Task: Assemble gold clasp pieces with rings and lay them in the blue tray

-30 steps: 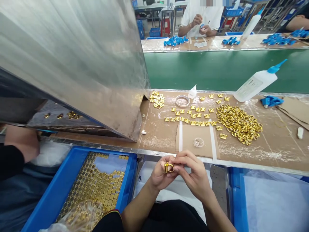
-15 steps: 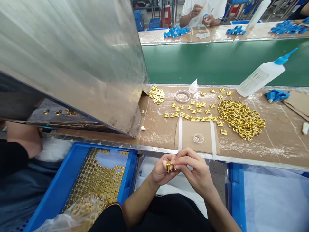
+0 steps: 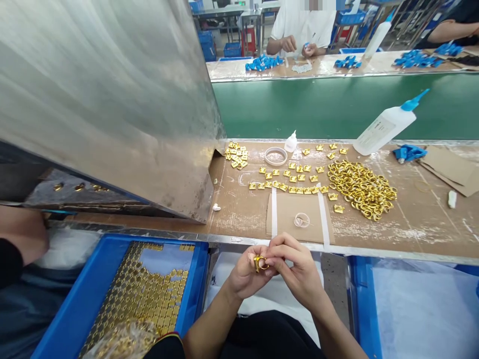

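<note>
Beyond the far edge of our cardboard-covered bench (image 3: pixel 239 219), a green conveyor belt (image 3: pixel 318 107) is stretching across the workshop, and a co-worker (image 3: pixel 303 30) is handling something small near heaped blue pieces (image 3: pixel 264 62).

We are holding a gold ring (image 3: pixel 257 264) just off the bench's near edge, in front of the taped cardboard pad (image 3: pixel 280 207). Our left hand (image 3: pixel 245 276) is pinching its head between thumb and curled fingers, leaving the band turned rightward, probably so that it is lying within reach of the other fingertips. Our right hand (image 3: pixel 294 262) is meeting the band with thumb and fingers drawn together; whether they are gripping it, we cannot tell.

Right of the pad, loose gold rings (image 3: pixel 362 187) are lying in one heap, apparently needing no order. Gold square-faced pieces (image 3: pixel 300 190) are sitting spaced in rows toward the far edge, perhaps so that each can be lifted singly. On the pad, a clear dish (image 3: pixel 301 225) is likely confining something fine. Below the near edge, at the left, a blue tray (image 3: pixel 199 279) is carrying flat gold pieces (image 3: pixel 149 294) in close ranks, its raised walls presumably stopping any from sliding off.
</note>
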A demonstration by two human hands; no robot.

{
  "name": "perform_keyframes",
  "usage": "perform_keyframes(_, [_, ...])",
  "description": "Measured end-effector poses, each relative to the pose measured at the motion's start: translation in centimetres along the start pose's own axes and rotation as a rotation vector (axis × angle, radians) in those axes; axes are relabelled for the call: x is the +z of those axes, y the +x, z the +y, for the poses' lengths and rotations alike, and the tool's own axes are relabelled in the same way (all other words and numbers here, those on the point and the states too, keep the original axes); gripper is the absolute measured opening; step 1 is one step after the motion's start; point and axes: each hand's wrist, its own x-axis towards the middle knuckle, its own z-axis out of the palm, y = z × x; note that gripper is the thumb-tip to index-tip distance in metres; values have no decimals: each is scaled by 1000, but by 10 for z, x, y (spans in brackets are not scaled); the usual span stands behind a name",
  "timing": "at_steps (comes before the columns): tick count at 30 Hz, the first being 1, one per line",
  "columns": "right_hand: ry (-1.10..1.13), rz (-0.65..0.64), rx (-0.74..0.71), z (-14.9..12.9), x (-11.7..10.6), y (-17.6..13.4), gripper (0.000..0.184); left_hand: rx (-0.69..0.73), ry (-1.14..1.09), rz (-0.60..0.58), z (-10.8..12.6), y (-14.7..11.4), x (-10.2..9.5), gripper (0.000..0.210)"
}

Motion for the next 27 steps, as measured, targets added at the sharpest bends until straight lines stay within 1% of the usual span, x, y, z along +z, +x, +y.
perform_keyframes(8, [47, 9, 21, 2, 2, -1, 17, 4, -52, -36, 1, 0, 2, 52])
perform_keyframes(11, [66, 10, 31, 4, 4, -1, 17, 18, -99, -17, 0, -1, 3, 48])
perform_keyframes(16, [103, 33, 30, 6, 7, 0, 14, 90, -134, 36, 0, -3, 4, 47])
perform_keyframes(20, [83, 75, 19, 7, 11, 1, 6, 126, -92, 33, 7, -3, 2, 50])
perform_keyframes(24, [45, 88, -16, 7, 16, 0, 7, 158, -90, 55, 13, -3, -3, 47])
perform_keyframes(27, [8, 86, -46, 7, 18, 0, 6, 159, -96, 49, 13, -3, -6, 42])
